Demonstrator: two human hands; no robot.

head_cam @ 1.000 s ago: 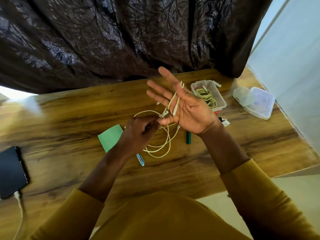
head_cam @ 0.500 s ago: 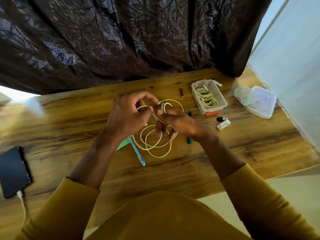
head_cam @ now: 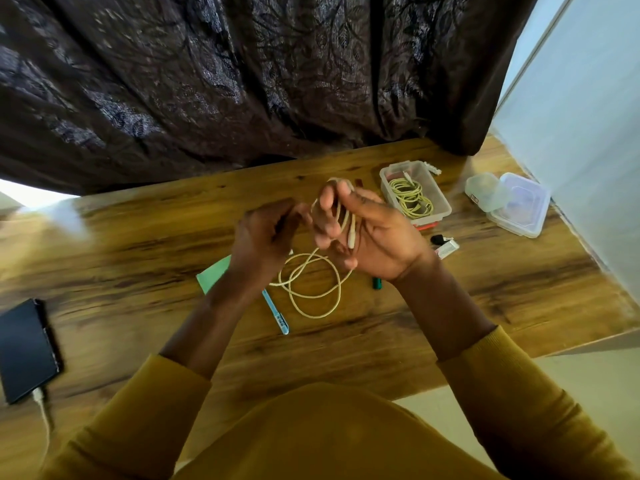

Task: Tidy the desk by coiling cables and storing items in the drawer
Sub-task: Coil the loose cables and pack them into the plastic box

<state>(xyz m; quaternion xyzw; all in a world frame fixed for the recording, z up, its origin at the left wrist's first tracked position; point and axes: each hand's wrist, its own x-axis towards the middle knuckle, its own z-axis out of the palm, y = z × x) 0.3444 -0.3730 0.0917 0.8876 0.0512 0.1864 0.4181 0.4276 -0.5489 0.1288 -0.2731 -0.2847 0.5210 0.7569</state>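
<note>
Wooden table (head_cam: 173,244) carries all items; dark curtain behind its far edge. Clear tub (head_cam: 437,202) sits far right of centre with 1 yellow cable (head_cam: 410,199) already coiled inside; no drawer in view. Task item now: cream cable (head_cam: 313,282), part wound, part loose. Its slack lies as 2 or 3 overlapping loops flat on the table, directly below and slightly nearer the person than both hands, and rises at the loops' far side into the right hand (head_cam: 372,237). Right hand: palm toward camera, fingers half curled, several turns of cable wrapped round the fingers, 1 connector end lying along the palm. Turns run roughly fingertip-to-palm, so the coil's long axis is far-to-near. Left hand (head_cam: 266,237): raised just left of the right hand, fingers curled inward; it appears to pinch the cable near the right fingertips, but motion blur hides the contact. Judgement: the left hand is nearer the loose strand and is the feeder; the next wrap needs slack drawn up from below and laid over the right fingers. Small items near the loops: blue pen (head_cam: 275,311) to the left, green marker (head_cam: 376,283) to the right.
</note>
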